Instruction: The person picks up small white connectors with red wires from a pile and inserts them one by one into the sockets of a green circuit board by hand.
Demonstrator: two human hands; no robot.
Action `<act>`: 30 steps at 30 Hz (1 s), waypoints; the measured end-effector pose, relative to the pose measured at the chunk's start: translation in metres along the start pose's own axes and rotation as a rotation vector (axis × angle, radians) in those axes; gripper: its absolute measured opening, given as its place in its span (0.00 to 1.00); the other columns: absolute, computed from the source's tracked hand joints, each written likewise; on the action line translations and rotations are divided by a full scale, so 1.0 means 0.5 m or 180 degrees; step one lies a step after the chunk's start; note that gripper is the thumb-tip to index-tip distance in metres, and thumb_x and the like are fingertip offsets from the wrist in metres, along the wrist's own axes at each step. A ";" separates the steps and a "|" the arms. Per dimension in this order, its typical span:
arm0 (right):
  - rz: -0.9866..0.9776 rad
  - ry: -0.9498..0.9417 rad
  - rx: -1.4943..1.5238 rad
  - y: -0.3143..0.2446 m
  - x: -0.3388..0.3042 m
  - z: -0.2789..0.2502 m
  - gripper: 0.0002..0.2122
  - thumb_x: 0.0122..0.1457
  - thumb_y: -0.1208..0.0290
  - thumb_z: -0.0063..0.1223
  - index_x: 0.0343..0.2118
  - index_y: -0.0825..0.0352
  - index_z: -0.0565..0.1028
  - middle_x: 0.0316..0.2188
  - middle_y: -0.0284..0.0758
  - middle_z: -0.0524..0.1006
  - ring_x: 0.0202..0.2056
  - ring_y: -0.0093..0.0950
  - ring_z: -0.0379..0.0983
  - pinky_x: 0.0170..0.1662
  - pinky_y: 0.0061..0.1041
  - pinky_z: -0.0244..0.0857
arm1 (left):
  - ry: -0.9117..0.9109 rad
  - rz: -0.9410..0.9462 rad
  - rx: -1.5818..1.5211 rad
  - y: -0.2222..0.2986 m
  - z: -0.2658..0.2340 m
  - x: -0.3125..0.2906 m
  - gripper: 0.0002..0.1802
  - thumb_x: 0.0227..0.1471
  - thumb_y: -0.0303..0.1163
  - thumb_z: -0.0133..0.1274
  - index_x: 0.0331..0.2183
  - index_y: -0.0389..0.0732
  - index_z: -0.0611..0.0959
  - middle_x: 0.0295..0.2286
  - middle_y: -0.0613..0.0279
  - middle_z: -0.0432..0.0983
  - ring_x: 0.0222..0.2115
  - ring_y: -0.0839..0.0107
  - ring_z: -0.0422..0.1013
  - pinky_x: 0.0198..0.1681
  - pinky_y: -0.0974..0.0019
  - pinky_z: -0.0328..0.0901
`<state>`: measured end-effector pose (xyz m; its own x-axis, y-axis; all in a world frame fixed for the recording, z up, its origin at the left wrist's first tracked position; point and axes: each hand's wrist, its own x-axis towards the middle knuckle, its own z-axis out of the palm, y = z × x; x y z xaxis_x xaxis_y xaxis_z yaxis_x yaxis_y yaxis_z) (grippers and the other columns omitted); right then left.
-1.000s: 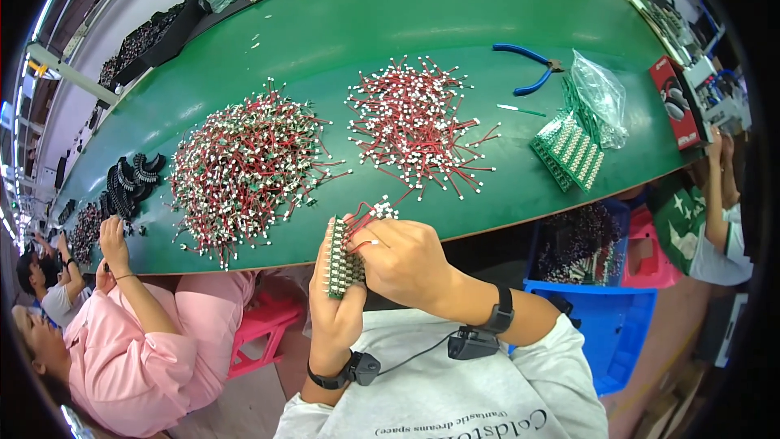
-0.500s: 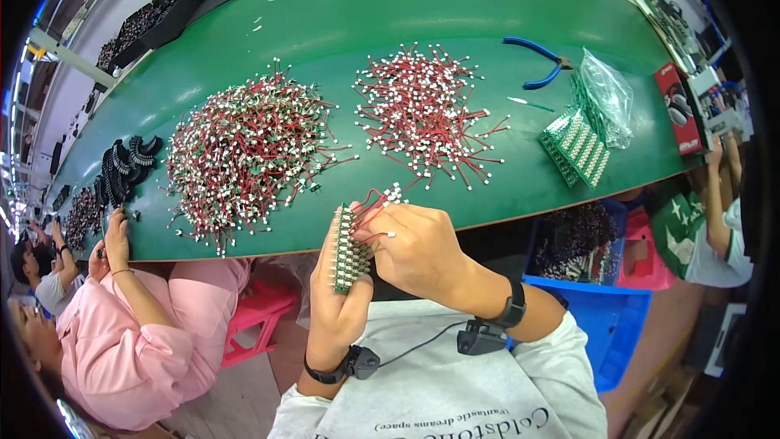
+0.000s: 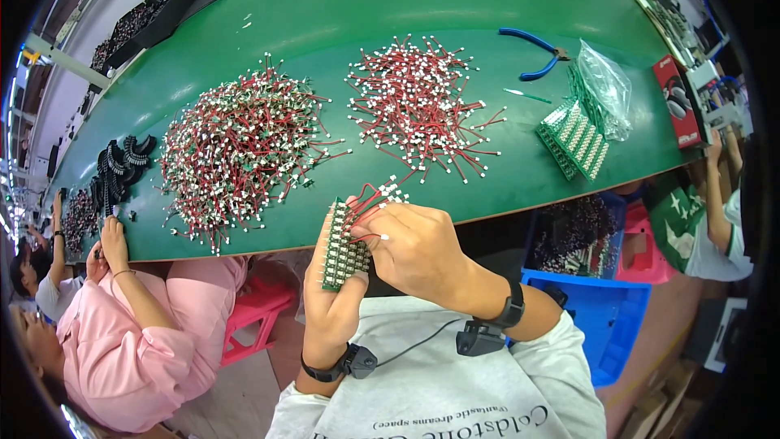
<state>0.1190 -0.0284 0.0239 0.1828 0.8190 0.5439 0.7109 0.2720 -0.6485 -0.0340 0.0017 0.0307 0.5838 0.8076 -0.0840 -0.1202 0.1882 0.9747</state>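
My left hand [image 3: 333, 309] is closed around a green circuit board panel [image 3: 343, 254] with rows of small white connectors, held upright before my chest. At its right side, my right hand [image 3: 418, 248] pinches several short red cables [image 3: 367, 203] with white plugs. Some cable ends reach the panel's upper right edge; whether they are plugged in is hidden by my fingers. On the table beyond lies a loose pile of red cables with white plugs [image 3: 414, 106]. A larger heap of red cables with small green boards [image 3: 244, 146] is to its left.
Blue-handled cutters [image 3: 528, 73], a thin green-and-white tool [image 3: 526, 96], stacked connector panels [image 3: 573, 142] and a clear plastic bag [image 3: 605, 89] lie on the green table [image 3: 325, 28] at right. Black curved parts [image 3: 118, 167] lie at left. A co-worker in pink [image 3: 146, 333] sits close by; a blue bin [image 3: 597, 321] stands below right.
The panel in my left hand has turned slightly, showing more of its connector face. Both hands stay close together with the cables between them. The view has shifted a little.
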 end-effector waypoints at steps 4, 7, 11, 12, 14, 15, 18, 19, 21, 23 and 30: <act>-0.0005 0.0037 -0.0006 -0.001 0.002 0.000 0.07 0.45 0.82 0.56 0.28 0.65 0.78 0.23 0.34 0.77 0.23 0.34 0.75 0.26 0.30 0.70 | 0.0031 0.0034 0.0253 0.002 0.003 -0.004 0.41 0.43 0.12 0.36 0.63 0.26 0.56 0.57 0.51 0.64 0.55 0.70 0.64 0.58 0.67 0.58; -0.0001 0.0076 -0.0042 0.001 0.000 0.006 0.08 0.44 0.83 0.56 0.28 0.65 0.78 0.22 0.34 0.77 0.23 0.34 0.74 0.25 0.30 0.69 | 0.0002 0.0065 0.0406 -0.002 0.001 -0.003 0.41 0.43 0.12 0.36 0.63 0.26 0.56 0.56 0.50 0.65 0.54 0.70 0.64 0.58 0.67 0.58; 0.0007 0.0139 -0.0126 -0.002 0.001 0.008 0.08 0.43 0.83 0.56 0.27 0.65 0.78 0.22 0.34 0.76 0.22 0.34 0.74 0.25 0.30 0.69 | -0.0046 0.0122 0.0477 -0.014 -0.005 -0.003 0.41 0.43 0.12 0.36 0.63 0.26 0.57 0.56 0.51 0.66 0.54 0.70 0.65 0.58 0.67 0.58; 0.0009 0.0138 -0.0128 -0.003 0.001 0.007 0.08 0.43 0.83 0.56 0.27 0.65 0.78 0.22 0.34 0.76 0.22 0.34 0.74 0.25 0.30 0.69 | -0.0045 0.0150 0.0533 -0.015 -0.004 -0.001 0.41 0.43 0.11 0.36 0.63 0.26 0.56 0.57 0.50 0.65 0.54 0.71 0.64 0.58 0.67 0.58; -0.0007 0.0202 -0.0105 -0.002 0.001 0.006 0.09 0.42 0.83 0.56 0.27 0.65 0.78 0.22 0.34 0.76 0.22 0.34 0.74 0.25 0.30 0.69 | -0.0052 0.0177 0.0583 -0.015 -0.002 0.000 0.41 0.43 0.11 0.36 0.63 0.26 0.56 0.58 0.50 0.64 0.55 0.71 0.64 0.58 0.68 0.58; -0.0006 0.0203 -0.0116 -0.001 0.001 0.005 0.09 0.42 0.83 0.56 0.27 0.65 0.78 0.22 0.34 0.76 0.22 0.34 0.74 0.25 0.30 0.69 | -0.0025 0.0067 0.0385 -0.012 -0.001 0.000 0.42 0.42 0.11 0.36 0.63 0.27 0.56 0.59 0.50 0.62 0.55 0.71 0.63 0.58 0.67 0.58; -0.0194 0.0171 0.0040 0.004 0.009 -0.013 0.06 0.46 0.81 0.59 0.28 0.65 0.78 0.20 0.35 0.75 0.21 0.34 0.73 0.23 0.31 0.67 | -0.0010 0.0037 -0.0264 -0.004 -0.008 0.000 0.43 0.41 0.10 0.36 0.63 0.27 0.55 0.61 0.48 0.59 0.58 0.67 0.62 0.60 0.65 0.58; -0.0260 0.0122 0.0136 0.010 0.015 -0.029 0.05 0.48 0.79 0.61 0.29 0.65 0.78 0.20 0.35 0.74 0.20 0.34 0.72 0.23 0.30 0.66 | 0.0191 0.0166 -0.0513 -0.004 -0.005 0.002 0.44 0.40 0.09 0.37 0.63 0.27 0.55 0.60 0.48 0.60 0.58 0.64 0.63 0.60 0.64 0.59; -0.0260 0.0098 0.0239 0.040 0.029 -0.069 0.05 0.54 0.74 0.62 0.32 0.66 0.79 0.19 0.36 0.73 0.20 0.33 0.71 0.23 0.29 0.64 | 0.0583 0.0357 -0.0611 -0.003 -0.015 0.007 0.44 0.38 0.12 0.38 0.62 0.24 0.56 0.57 0.43 0.63 0.54 0.59 0.68 0.55 0.58 0.66; -0.0185 0.0519 -0.0081 0.105 0.046 -0.084 0.04 0.53 0.78 0.61 0.32 0.67 0.79 0.20 0.35 0.74 0.21 0.34 0.72 0.25 0.30 0.65 | 0.0855 0.0499 -0.0754 -0.004 -0.038 0.008 0.42 0.37 0.15 0.40 0.60 0.22 0.60 0.53 0.40 0.68 0.50 0.55 0.72 0.52 0.53 0.70; 0.0120 -0.0146 -0.1107 0.183 0.089 -0.071 0.07 0.49 0.77 0.62 0.32 0.60 0.81 0.28 0.33 0.70 0.31 0.34 0.72 0.32 0.32 0.67 | 0.0900 0.0473 -0.0662 -0.023 -0.043 0.000 0.40 0.37 0.16 0.38 0.58 0.23 0.62 0.56 0.39 0.64 0.51 0.50 0.70 0.50 0.47 0.72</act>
<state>0.2162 0.0149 0.0078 0.1881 0.8492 0.4934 0.8945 0.0593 -0.4431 -0.0501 0.0115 0.0148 0.3066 0.9514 -0.0269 -0.3642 0.1434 0.9202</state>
